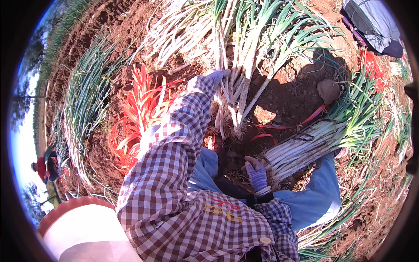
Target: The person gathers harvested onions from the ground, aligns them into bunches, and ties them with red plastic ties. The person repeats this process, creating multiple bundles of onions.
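Observation:
My left hand, in a pale glove, reaches out and grips several long white scallion stalks. Their roots point towards me and their green tops away. My right hand, in a purple striped glove with bare fingertips, is loosely curled beside the root end of a thick scallion bundle. Whether its fingers hold anything cannot be made out. That bundle lies slanted by my right leg, with dark bent wire against its stalks. A red plastic strip runs over the soil by the bundle.
Red plastic strips lie heaped left of my arm. Loose scallions spread ahead, and another pile lies left. A stone or clod sits beyond the bundle. Grey cloth is at upper right. A person in red is far left.

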Tool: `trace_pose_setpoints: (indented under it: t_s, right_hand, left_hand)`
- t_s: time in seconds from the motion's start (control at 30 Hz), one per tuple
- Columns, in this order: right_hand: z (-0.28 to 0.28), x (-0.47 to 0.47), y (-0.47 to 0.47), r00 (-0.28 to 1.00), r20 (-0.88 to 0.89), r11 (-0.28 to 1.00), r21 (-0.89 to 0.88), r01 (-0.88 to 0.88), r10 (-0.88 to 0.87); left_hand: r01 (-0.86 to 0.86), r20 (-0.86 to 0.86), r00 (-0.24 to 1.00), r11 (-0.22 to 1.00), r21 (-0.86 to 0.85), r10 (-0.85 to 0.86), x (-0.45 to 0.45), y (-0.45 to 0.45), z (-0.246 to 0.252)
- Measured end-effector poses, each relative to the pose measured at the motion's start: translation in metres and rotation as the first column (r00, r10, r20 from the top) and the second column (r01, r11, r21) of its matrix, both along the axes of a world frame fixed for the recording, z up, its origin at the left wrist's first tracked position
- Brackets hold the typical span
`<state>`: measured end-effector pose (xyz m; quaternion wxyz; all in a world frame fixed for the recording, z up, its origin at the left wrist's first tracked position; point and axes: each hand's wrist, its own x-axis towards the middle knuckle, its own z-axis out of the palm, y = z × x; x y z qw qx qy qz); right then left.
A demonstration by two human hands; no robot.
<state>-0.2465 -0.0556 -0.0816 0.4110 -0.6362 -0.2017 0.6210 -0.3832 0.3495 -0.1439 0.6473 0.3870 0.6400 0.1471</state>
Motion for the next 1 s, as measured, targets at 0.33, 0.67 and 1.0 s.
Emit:
trace_pose_setpoints:
  t_s: [0.33,0.67,1.0]
  right_hand:
    - [0.006,0.006,-0.019,0.996,0.010,0.989,0.124,-0.086,0.085]
    - [0.010,0.009,-0.038,0.997,-0.079,0.992,0.126,0.013,-0.003]
    - [0.040,-0.002,-0.017,0.998,0.024,0.962,0.267,-0.062,0.058]
  left_hand:
    - [-0.060,0.229,0.973,0.994,0.091,0.037,-0.012,-0.024,0.139]
    - [0.341,-0.531,0.815,0.933,0.116,-0.232,0.039,-0.098,0.027]
    - [-0.154,0.165,0.977,0.983,0.100,0.137,-0.034,-0.090,0.141]
